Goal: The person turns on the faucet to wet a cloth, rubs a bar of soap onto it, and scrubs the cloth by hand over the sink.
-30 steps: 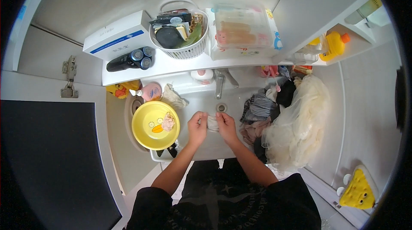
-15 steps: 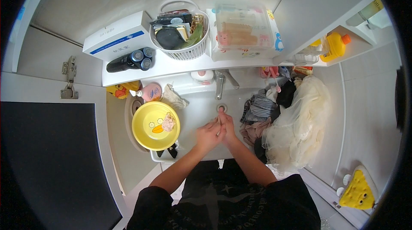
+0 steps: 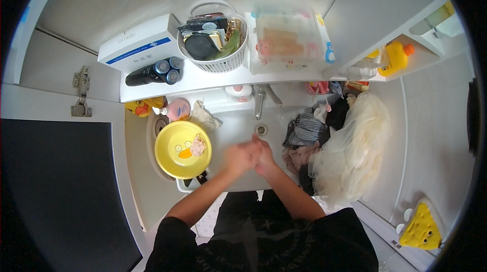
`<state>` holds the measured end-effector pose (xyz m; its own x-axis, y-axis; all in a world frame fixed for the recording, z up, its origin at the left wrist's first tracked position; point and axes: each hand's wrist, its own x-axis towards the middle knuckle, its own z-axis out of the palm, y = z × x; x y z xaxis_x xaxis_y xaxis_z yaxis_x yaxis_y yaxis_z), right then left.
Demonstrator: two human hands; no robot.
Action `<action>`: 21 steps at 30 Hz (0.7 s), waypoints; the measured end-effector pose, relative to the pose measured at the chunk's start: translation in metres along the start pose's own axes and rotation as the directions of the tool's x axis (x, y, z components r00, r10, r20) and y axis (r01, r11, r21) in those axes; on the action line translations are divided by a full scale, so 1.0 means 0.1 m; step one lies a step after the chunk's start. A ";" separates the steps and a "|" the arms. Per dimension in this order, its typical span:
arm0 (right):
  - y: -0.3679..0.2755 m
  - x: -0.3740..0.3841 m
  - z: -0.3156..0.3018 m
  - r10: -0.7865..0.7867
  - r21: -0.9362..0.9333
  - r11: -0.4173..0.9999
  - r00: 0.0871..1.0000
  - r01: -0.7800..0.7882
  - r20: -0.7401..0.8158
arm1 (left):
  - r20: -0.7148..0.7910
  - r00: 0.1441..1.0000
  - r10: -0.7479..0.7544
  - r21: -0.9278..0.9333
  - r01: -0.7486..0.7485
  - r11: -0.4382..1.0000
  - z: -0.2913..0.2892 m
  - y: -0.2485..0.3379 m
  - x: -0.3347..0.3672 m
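Note:
Over the white sink basin point(image 3: 238, 125), my two hands meet palm to palm, just short of the drain point(image 3: 261, 129). Motion smears my left hand point(image 3: 238, 157), so its fingers do not show clearly. My right hand point(image 3: 263, 157) presses against it from the right, fingers stretched out and pointing toward the tap point(image 3: 259, 102). No object shows between them. To the left sits a yellow basin point(image 3: 170, 165) with a duck-like face and a small pinkish crumpled cloth point(image 3: 197, 145) inside.
Right of the sink lie a striped cloth point(image 3: 305, 129), dark clothes and a big cream tulle bundle point(image 3: 355, 150). A pink pump bottle point(image 3: 178, 109) and pale cloth point(image 3: 205, 115) are behind the basin. The shelf above bears a white basket point(image 3: 223, 64), box point(image 3: 139, 41) and shaver point(image 3: 144, 75).
Both hands have drawn back a little toward me, uncovering the drain. My left hand has blurred against the right one. The things around stay in place.

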<state>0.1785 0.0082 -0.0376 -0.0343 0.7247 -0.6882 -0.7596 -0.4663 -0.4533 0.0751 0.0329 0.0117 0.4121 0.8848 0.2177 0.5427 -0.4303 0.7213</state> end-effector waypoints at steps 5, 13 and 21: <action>0.02 -0.16 0.20 0.085 0.038 0.995 0.994 -0.088 0.066 | 0.001 0.995 0.103 -0.006 -0.103 0.995 -0.01 -0.15 -0.04; 0.13 -0.01 0.02 0.111 -0.021 0.994 0.990 -0.109 0.082 | 0.046 0.990 0.132 -0.049 -0.130 0.990 -0.02 -0.07 -0.05; 0.04 0.03 -0.22 0.198 -0.003 0.979 0.936 -0.206 0.293 | 0.082 0.995 0.061 0.001 -0.061 0.998 0.02 0.05 -0.06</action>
<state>0.1898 -0.0028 -0.0535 -0.3723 0.7342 -0.5678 -0.7346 -0.6070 -0.3031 0.0765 0.0254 0.0129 0.5030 0.8393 0.2065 0.5176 -0.4838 0.7057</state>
